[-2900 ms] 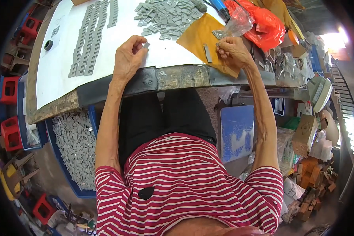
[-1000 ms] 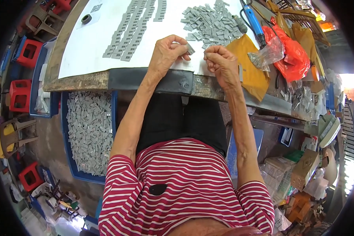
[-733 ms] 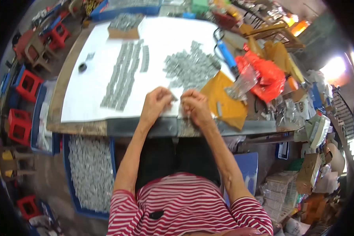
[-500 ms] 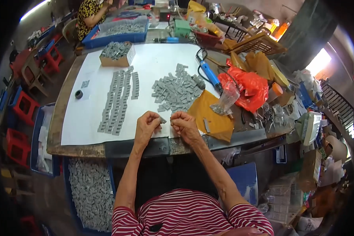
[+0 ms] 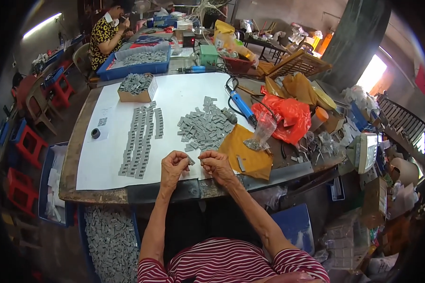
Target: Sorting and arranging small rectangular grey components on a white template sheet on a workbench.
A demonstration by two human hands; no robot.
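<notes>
**Small grey parts, sorting at the counter edge**

Item in hand: 1 small grey part point(image 5: 191, 161), pinched between the 2 hands at the near edge of the counter point(image 5: 75, 155). Left hand point(image 5: 173, 166): grip curled nearly closed, fingertips on the part. Right hand point(image 5: 214, 163): grip likewise drawn in, fingertips meeting the part from the other side. Which hand bears it cannot be told.

Done, by judgement: 3 or so neat columns of laid-out parts point(image 5: 139, 141) on the white sheet point(image 5: 174, 96), left of centre.

Left: a loose heap of grey parts point(image 5: 205, 128) just beyond the hands; a cardboard box of parts point(image 5: 137, 87) at the far side of the sheet; a blue tray of parts point(image 5: 141, 59) beyond that. Work looks well short of finished.

Room: bare white sheet lies between columns and heap, and near the left hand. Right side is crowded: yellow envelope point(image 5: 245, 153), clear bag point(image 5: 262, 134), red plastic bag point(image 5: 285, 115), blue-handled tool point(image 5: 241, 104). A blue bin of grey parts point(image 5: 111, 243) sits below the counter edge, left. Another person point(image 5: 106, 33) works at the far end.
</notes>
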